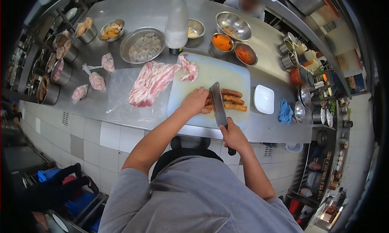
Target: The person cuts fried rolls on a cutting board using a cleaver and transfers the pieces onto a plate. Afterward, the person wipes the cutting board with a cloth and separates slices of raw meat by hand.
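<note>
Right hand (235, 136) wraps round the cleaver (219, 107); left hand (197, 100) curls over the rolls' (233, 99) left ends, probably so nothing slides under the blade. Rolls sit near right on the board (229, 73).

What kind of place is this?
Probably a restaurant kitchen: there's a long silvery steel table, a pale rectangular cutting board, and a broad, black-handled steel knife.
</note>
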